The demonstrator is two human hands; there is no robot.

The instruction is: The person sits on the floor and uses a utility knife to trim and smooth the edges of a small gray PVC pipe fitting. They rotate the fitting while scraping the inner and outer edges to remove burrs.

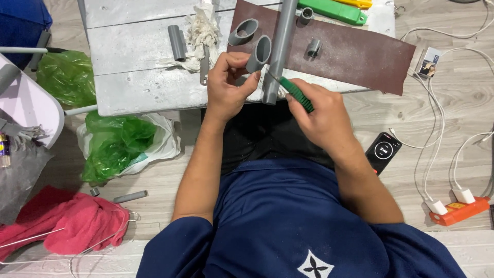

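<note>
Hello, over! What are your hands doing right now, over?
Left hand grips short grey pipe piece. Right hand holds green-handled knife, blade at the piece. Long grey pipe lies close beside.

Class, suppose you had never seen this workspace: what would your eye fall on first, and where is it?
At the centre, the left hand grips a short grey pipe piece cut at a slant, while the right hand brings a green-handled tool to it. A long grey pipe lies across a brown sandpaper sheet on the low grey bench. A red cloth lies on the floor at lower left.
</note>
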